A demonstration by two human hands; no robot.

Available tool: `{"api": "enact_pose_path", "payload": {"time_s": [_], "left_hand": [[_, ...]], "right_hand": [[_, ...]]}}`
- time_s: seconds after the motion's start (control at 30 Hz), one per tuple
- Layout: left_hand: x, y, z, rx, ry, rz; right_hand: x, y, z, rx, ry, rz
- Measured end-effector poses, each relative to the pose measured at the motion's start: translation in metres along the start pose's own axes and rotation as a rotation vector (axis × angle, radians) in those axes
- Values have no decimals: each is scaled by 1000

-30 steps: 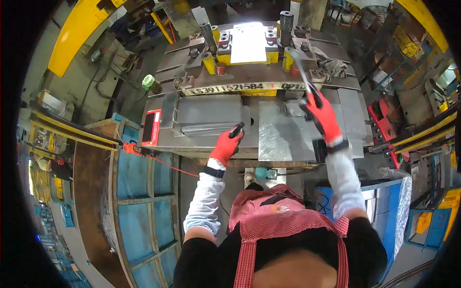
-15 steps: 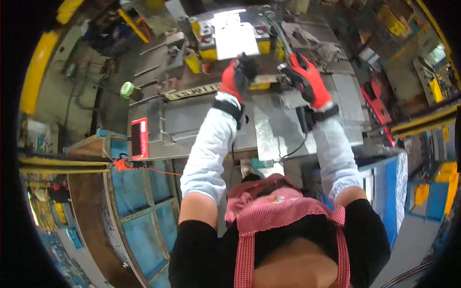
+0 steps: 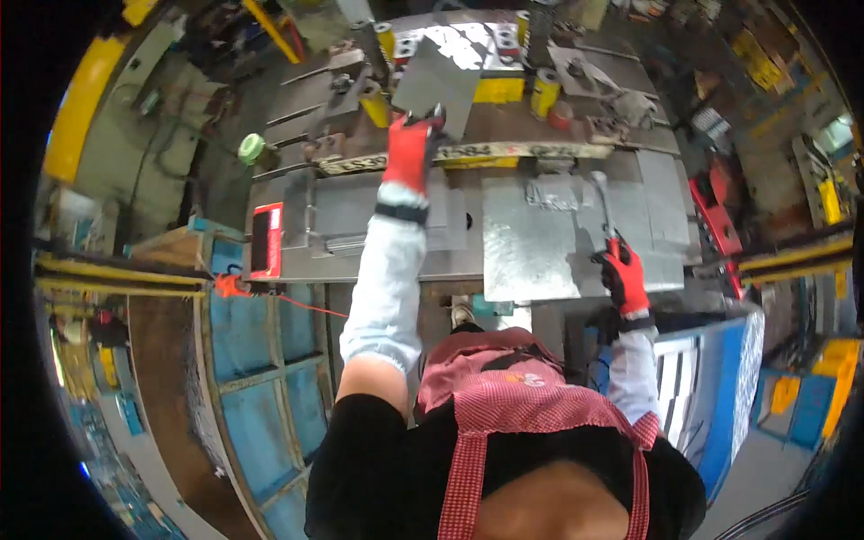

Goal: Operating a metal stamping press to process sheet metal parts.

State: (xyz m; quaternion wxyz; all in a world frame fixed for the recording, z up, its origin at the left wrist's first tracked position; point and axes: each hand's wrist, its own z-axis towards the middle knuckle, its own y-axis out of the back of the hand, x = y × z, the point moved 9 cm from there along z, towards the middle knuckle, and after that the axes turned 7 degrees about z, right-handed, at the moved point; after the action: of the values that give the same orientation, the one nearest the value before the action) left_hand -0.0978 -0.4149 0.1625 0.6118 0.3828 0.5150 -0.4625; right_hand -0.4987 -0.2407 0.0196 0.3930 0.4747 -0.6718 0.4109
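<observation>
while the left hand (image 3: 412,148) grips a metal sheet (image 3: 436,83), the right hand (image 3: 623,274) clasps a rod (image 3: 603,202).

Metal sheet (image 3: 438,83) lower corner hidden behind left hand (image 3: 411,151); grip unclear.

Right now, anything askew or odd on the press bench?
Nothing damaged or spilled that I can see. The left hand holds a grey sheet tilted, corner-down, over the die. The right hand grips a tool lying across the flat plate.
</observation>
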Motion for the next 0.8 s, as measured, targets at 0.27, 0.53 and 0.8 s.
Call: {"api": "enact_pose_path", "payload": {"time_s": [0.27,0.53,0.8], "left_hand": [[-110,85,-58,310,-199,505],[-102,23,-47,751,-757,759],[3,28,-42,674,462,-841]], "right_hand": [[139,-108,-87,430,539,-519],[83,-168,-83,837,44,-155],[165,-231,5,624,174,-12]]}}
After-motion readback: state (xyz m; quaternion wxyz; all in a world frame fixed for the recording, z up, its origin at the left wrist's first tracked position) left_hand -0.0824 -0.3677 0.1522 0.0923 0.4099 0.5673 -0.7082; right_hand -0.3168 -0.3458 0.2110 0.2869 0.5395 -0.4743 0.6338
